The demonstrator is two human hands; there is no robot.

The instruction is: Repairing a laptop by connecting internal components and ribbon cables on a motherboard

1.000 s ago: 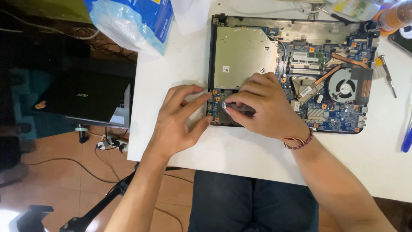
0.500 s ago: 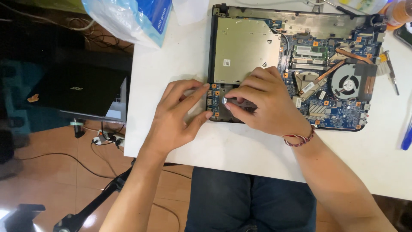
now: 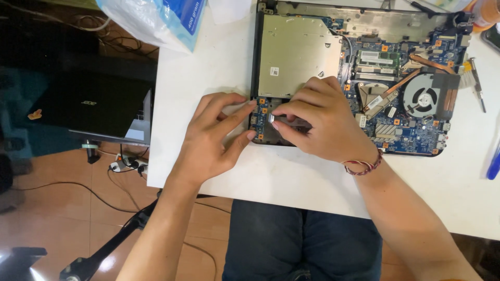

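Pinched between thumb and forefinger, the right hand (image 3: 325,122) has a narrow grip on a small silvery part (image 3: 272,117) (looks like a flat connector tab or the end of a ribbon, too small to tell for sure) sitting at the near-left corner of the opened laptop base (image 3: 354,78), just below the metal optical drive (image 3: 296,54). Left hand (image 3: 211,138) isn't holding anything, its fingers are spread loose with the tips pressed on the little blue daughterboard (image 3: 259,112) at that corner, bracing it against the white worktop (image 3: 208,62). If I were doing this bit, I'd say keep that left-hand brace exactly like that so the board can't lift, and move the silvery part straight along its own line, no twisting, because those tabs probably tear easy. Grip it by the stiff end, not the thin middle. Also mind the knuckles: the right hand sits very near the heatsink and fan (image 3: 424,98), and the copper pipe (image 3: 401,86) beside it would likely bend if leaned on. Screwdriver (image 3: 476,86) lies off to the right, well apart.
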